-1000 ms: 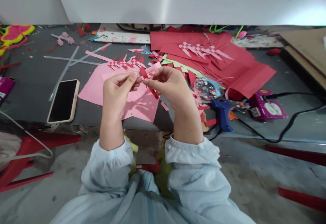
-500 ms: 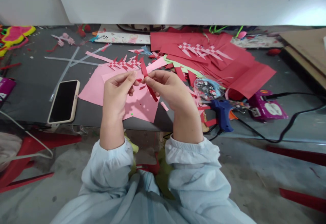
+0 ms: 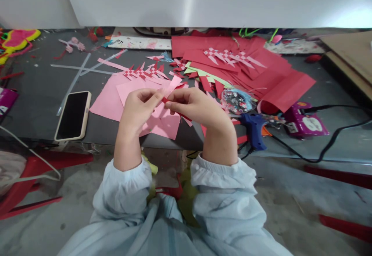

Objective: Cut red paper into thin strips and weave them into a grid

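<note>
Our left hand (image 3: pixel 142 106) and right hand (image 3: pixel 200 104) pinch a pink strip (image 3: pixel 173 85) and a red strip (image 3: pixel 165 100) over pink paper (image 3: pixel 167 127). We seem to be crossing them; the next tuck likely needs care.

Glare: whitens pale panel (image 3: pixel 221 2), upper right; streak, upper centre. Shadows: lie soft on pink paper (image 3: pixel 164 127), mid-frame. Edges: stretched.

Craft workshop, blue glue gun (image 3: pixel 254 130), layered red paper sheets (image 3: pixel 255 78)
</note>
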`<action>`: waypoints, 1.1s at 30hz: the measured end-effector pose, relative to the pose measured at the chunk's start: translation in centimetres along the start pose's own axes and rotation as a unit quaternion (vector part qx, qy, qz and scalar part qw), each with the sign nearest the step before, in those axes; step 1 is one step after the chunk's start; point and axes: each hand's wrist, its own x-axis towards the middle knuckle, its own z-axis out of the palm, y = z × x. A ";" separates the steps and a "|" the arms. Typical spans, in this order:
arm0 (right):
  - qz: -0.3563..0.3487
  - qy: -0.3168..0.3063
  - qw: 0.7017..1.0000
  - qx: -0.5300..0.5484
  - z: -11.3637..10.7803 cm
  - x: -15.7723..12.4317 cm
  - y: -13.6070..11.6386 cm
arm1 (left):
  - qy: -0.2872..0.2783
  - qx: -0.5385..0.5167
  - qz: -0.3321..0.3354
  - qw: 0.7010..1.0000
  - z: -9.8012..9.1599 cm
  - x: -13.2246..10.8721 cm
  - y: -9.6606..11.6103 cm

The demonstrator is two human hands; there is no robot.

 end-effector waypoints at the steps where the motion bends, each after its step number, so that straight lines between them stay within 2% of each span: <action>1: 0.001 -0.006 1.000 -0.012 -0.1 -0.1 0.1 | -0.006 0.007 -0.005 1.000 0.0 0.0 0.1; 9: -0.003 -0.082 0.992 -0.100 0.0 0.1 0.6 | -0.007 0.016 -0.011 1.000 0.1 0.0 -0.2; 18: 0.002 -0.109 0.986 -0.124 0.0 0.0 0.2 | 0.036 0.002 0.014 0.999 0.1 0.0 -0.1; 22: 0.012 -0.102 0.986 -0.132 0.2 0.1 0.2 | 0.044 -0.011 0.044 0.998 -0.1 0.1 -0.5; 28: -0.003 -0.053 0.998 -0.044 0.6 0.2 0.1 | 0.041 0.008 0.057 0.997 -0.2 0.1 -0.7; 33: -0.024 -0.060 0.996 -0.068 0.7 0.3 0.3 | 0.044 0.064 0.098 0.992 -0.3 0.1 -0.5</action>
